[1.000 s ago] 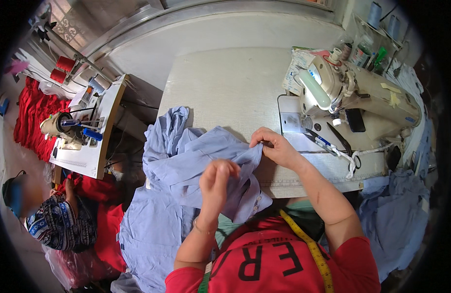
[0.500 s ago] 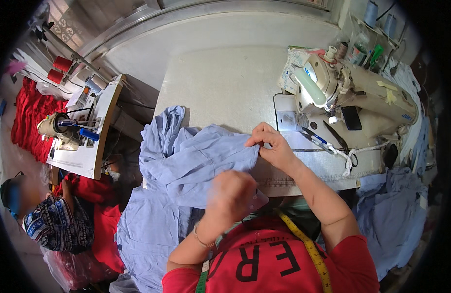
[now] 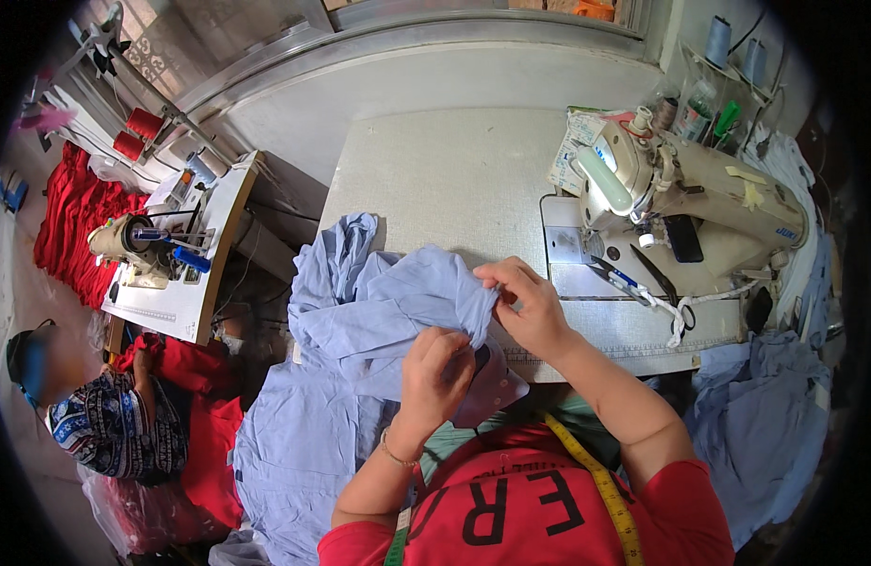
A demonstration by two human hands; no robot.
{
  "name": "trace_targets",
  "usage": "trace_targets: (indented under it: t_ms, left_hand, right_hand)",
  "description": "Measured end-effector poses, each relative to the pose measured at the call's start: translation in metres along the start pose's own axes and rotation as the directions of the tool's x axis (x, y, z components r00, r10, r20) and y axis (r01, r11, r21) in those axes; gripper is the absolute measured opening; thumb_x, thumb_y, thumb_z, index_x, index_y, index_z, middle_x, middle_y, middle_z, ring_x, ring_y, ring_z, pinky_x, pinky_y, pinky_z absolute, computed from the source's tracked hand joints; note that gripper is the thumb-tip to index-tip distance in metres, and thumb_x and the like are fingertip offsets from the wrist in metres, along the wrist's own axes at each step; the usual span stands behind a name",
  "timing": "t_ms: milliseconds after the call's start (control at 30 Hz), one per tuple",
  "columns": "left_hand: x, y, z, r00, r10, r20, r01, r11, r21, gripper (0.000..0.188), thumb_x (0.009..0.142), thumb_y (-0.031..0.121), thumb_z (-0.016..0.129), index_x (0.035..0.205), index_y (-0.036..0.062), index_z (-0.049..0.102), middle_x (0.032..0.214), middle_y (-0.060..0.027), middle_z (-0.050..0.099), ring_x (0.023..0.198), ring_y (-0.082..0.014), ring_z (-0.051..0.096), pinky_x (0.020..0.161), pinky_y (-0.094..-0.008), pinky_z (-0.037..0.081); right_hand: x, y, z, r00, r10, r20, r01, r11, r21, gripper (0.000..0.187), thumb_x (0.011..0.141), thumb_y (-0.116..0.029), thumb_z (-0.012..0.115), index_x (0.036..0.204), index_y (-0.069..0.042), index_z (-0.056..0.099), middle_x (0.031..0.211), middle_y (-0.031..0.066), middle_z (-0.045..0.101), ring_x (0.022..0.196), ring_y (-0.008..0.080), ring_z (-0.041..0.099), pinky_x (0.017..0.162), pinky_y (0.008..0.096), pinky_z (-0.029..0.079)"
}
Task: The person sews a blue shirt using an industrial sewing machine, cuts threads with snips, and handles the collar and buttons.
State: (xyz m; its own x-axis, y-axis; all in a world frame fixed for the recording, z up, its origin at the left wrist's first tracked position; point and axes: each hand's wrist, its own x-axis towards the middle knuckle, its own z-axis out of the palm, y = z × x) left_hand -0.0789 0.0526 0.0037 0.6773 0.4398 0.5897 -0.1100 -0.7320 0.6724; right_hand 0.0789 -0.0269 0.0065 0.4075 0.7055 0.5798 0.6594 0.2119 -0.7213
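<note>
A light blue shirt (image 3: 360, 325) lies rumpled over the table's front edge and hangs down on the left. My right hand (image 3: 525, 302) is closed in a pinch on the shirt's raised edge. Close by on the left, my left hand (image 3: 435, 373) has its fingers closed at the lower part of the same edge, gripping the cloth; its fingertips are partly hidden. A darker blue part with buttons (image 3: 497, 382) hangs between my hands, below the table edge.
A sewing machine (image 3: 737, 203) stands at the right, with thread snips (image 3: 613, 274), scissors (image 3: 657, 269) and a black phone (image 3: 683, 238) beside it. More blue garments (image 3: 761, 415) hang at the right. Another person (image 3: 124, 415) sits at the left near a second machine (image 3: 138, 250).
My left hand, blurred earlier, is now still at the cloth's edge. That edge by my right hand has gathered and folded. The whole view has shifted slightly.
</note>
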Motion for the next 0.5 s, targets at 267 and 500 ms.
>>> trace_targets:
  t_ms: [267,500]
  left_hand:
    - [-0.013,-0.005,-0.003,0.913,-0.382,0.142,0.407,0.837,-0.366,0.011,0.083,0.002,0.061,0.093,0.0003,0.054,0.08,-0.004,0.055,0.072,-0.0134,0.053,0.065,-0.0277,0.045]
    - [-0.006,-0.015,-0.011,0.842,-0.489,0.229,0.53,0.664,-0.528,0.02,0.095,0.024,0.052,0.104,0.0078,0.059,0.063,0.0109,0.043,0.05,0.0015,0.032,0.045,-0.0158,0.023]
  right_hand:
    - [0.005,0.008,0.005,0.995,0.1,0.013,-0.101,0.982,0.161,0.044,0.07,0.014,0.051,0.108,-0.006,0.057,0.086,0.0027,0.056,0.059,0.0069,0.048,0.053,0.0203,0.04]
    - [0.016,0.007,0.009,0.945,0.291,0.148,-0.324,0.887,0.329,0.04,0.074,0.014,0.048,0.11,-0.003,0.055,0.087,-0.0004,0.051,0.059,0.0008,0.044,0.053,0.0171,0.036]
